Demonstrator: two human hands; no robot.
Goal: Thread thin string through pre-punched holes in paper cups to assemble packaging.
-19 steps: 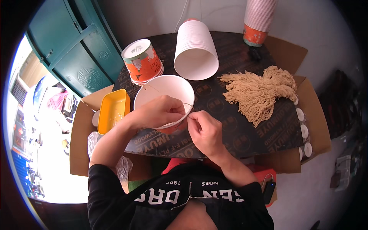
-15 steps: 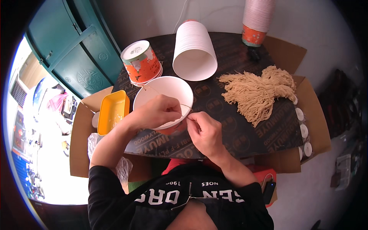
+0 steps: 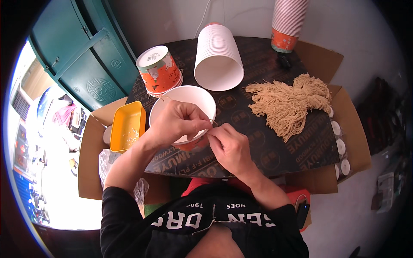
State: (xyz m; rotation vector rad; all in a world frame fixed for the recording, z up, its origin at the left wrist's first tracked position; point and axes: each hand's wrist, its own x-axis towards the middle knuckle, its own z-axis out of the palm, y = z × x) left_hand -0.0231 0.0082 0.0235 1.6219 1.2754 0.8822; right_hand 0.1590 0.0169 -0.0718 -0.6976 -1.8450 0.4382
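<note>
A white-lined paper bucket point(image 3: 198, 95) stands upright on the dark table, its orange outside showing below the rim. A thin tan cord point(image 3: 163, 98) shows at the bucket's far left rim; most of it is hidden behind my hand. My left hand point(image 3: 183, 122) reaches over the bucket's mouth, thumb and fingers pinched on the cord at the right rim. Just outside that rim my right hand point(image 3: 230, 146) is closed, fingertips pinching the cord close to my left fingertips. The exact cord end between the fingers is too small to make out.
Upturned orange bucket point(image 3: 159, 77) at the left back; a stack of white buckets point(image 3: 218, 56) lies beside it. Tan cords point(image 3: 292, 103) lie heaped at right. A yellow tray point(image 3: 127, 124) with small white bits sits left. Cardboard boxes point(image 3: 352, 142) flank the table. Another bucket stack point(image 3: 289, 23) stands behind.
My left hand has moved from inside the bucket to its right rim, bringing its fingertips up against my right hand's. The right hand has shifted slightly left. The bucket stays nearly in place.
</note>
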